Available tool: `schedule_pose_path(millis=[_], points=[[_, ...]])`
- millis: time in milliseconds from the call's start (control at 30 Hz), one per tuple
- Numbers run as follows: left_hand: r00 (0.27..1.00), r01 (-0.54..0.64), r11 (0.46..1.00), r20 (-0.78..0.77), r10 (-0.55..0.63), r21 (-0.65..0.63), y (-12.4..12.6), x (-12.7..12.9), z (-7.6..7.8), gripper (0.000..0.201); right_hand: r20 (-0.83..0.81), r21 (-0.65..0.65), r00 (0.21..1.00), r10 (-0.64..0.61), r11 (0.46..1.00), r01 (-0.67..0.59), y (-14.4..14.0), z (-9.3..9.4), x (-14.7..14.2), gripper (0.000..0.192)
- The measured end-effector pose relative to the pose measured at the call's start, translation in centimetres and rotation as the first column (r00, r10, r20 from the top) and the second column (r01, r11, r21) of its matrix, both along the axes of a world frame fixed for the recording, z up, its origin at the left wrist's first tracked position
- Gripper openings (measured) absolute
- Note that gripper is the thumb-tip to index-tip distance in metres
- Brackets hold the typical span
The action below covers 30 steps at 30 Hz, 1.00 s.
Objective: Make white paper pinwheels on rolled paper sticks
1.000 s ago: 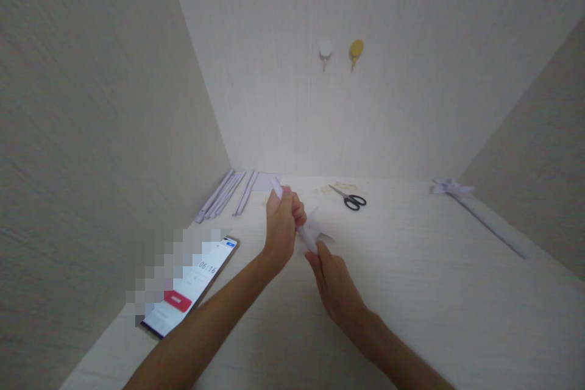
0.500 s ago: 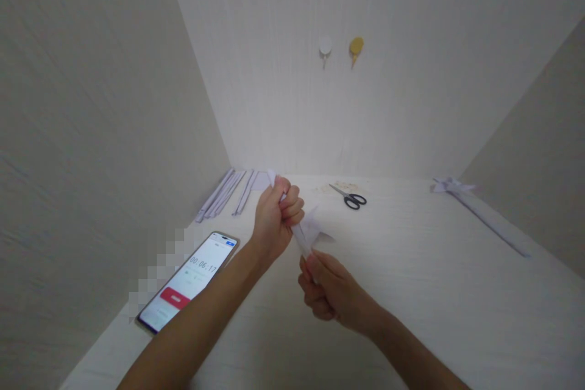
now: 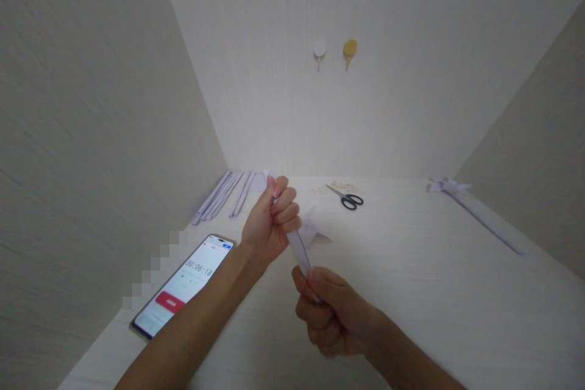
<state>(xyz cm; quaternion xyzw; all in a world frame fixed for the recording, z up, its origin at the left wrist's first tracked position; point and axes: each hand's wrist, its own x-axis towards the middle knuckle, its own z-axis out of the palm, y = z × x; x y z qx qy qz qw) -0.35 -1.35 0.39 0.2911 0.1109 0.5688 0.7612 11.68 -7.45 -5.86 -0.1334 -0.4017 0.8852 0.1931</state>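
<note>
Above the pale surface (image 3: 411, 268), the left hand (image 3: 269, 225) and right hand (image 3: 331, 317) each keep a closed grip on one end of a folded paper strip (image 3: 299, 247) stretched between them. Left of the hands lies a phone (image 3: 183, 283); scissors (image 3: 347, 198) and more paper strips (image 3: 223, 195) lie near the back wall.

The tabletop (image 3: 411, 292) is enclosed by walls at its left, rear and right edges; access is from the near edge only. A phone (image 3: 183, 285) occupies the near-left edge. Paper strips (image 3: 223, 195) fill the rear-left corner. Scissors (image 3: 346, 197) lie near the rear edge. A folded paper strip (image 3: 475, 213) lines the right edge. The right-centre surface is unobstructed.
</note>
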Motion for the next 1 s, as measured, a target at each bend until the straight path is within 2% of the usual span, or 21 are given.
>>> schedule_pose_path(millis=[67,133,200,233,267,300,333,400,467,533,567,600,633,667,700,733,767,800,867,933,1000], points=[[1.000,0.000,1.000,0.012,0.000,0.002,-0.4,0.0,0.3,0.031,-0.115,-0.053,0.989,0.095,0.993,-0.102,-0.3,-0.2,0.1,0.046],[1.000,0.002,1.000,-0.005,-0.002,0.018,-0.6,0.0,0.5,0.030,-0.136,-0.043,0.986,0.093,0.994,-0.100,-0.4,-0.4,0.0,0.046],[0.999,-0.020,0.999,-0.042,0.022,0.041,-0.6,0.1,0.7,0.030,-0.052,0.033,0.998,-0.026,0.999,0.028,-0.2,-0.4,-0.3,0.042],[0.997,-0.048,0.998,-0.066,0.051,0.051,-0.5,0.2,0.7,0.030,0.031,0.117,0.990,-0.137,0.984,0.133,0.0,-0.4,-0.4,0.039],[0.992,-0.086,0.995,-0.092,0.091,0.056,-0.4,0.3,0.6,0.030,0.123,0.246,0.951,-0.284,0.937,0.247,0.1,-0.5,-0.6,0.036],[0.984,-0.130,0.990,-0.116,0.137,0.059,-0.3,0.4,0.5,0.029,0.205,0.410,0.868,-0.453,0.845,0.344,0.3,-0.6,-0.8,0.032],[0.973,-0.177,0.982,-0.138,0.183,0.060,-0.1,0.6,0.4,0.029,0.258,0.588,0.748,-0.611,0.714,0.380,0.4,-0.8,-1.0,0.028],[0.949,-0.262,0.963,-0.167,0.268,0.057,0.0,1.1,0.0,0.029,0.276,0.840,0.482,-0.832,0.452,0.299,0.7,-1.4,-1.3,0.020],[0.923,-0.343,0.938,-0.168,0.347,0.054,0.1,1.4,-0.3,0.029,0.280,0.925,0.322,-0.904,0.344,0.162,0.8,-2.0,-1.6,0.014],[0.906,-0.388,0.921,-0.163,0.390,0.047,0.2,1.5,-0.6,0.029,0.290,0.937,0.282,-0.915,0.331,0.112,0.9,-2.1,-1.7,0.013],[0.909,-0.383,0.923,-0.164,0.384,0.042,0.3,1.4,-0.6,0.029,0.286,0.932,0.303,-0.909,0.337,0.134,0.8,-1.9,-1.6,0.014],[0.920,-0.354,0.935,-0.167,0.355,0.037,0.3,1.3,-0.6,0.029,0.293,0.909,0.362,-0.885,0.375,0.180,0.8,-1.7,-1.5,0.016],[0.938,-0.303,0.953,-0.167,0.304,0.032,0.3,1.1,-0.5,0.028,0.309,0.859,0.453,-0.836,0.450,0.246,0.7,-1.3,-1.3,0.018],[0.958,-0.237,0.971,-0.157,0.239,0.030,0.3,0.9,-0.3,0.028,0.318,0.769,0.583,-0.748,0.563,0.303,0.7,-0.8,-1.0,0.021],[0.976,-0.168,0.985,-0.137,0.170,0.029,0.3,0.6,-0.2,0.028,0.321,0.611,0.738,-0.594,0.725,0.318,0.5,-0.4,-0.7,0.025],[0.989,-0.103,0.994,-0.102,0.106,0.035,0.2,0.4,0.0,0.028,0.273,0.407,0.867,-0.418,0.866,0.290,0.4,0.0,-0.4,0.029],[0.996,-0.056,0.998,-0.062,0.058,0.043,0.0,0.2,0.2,0.029,0.184,0.235,0.954,-0.239,0.953,0.194,0.2,0.2,-0.2,0.032],[0.999,-0.025,0.998,-0.028,0.027,0.050,-0.2,0.1,0.4,0.029,0.075,0.114,0.994,-0.085,0.991,0.076,0.0,0.2,0.0,0.036],[1.000,-0.009,0.998,0.008,0.009,0.054,-0.6,-0.1,0.7,0.030,-0.130,0.012,0.987,0.096,0.995,-0.095,-0.4,0.0,0.2,0.040],[1.000,-0.023,0.998,0.006,0.023,0.050,-1.0,-0.2,0.9,0.029,-0.244,-0.007,0.959,0.144,0.989,-0.150,-0.7,-0.4,0.0,0.042],[0.999,-0.027,0.998,-0.023,0.029,0.049,-1.0,-0.3,1.1,0.028,-0.230,0.005,0.967,0.112,0.993,-0.114,-0.7,-0.5,-0.3,0.040]])
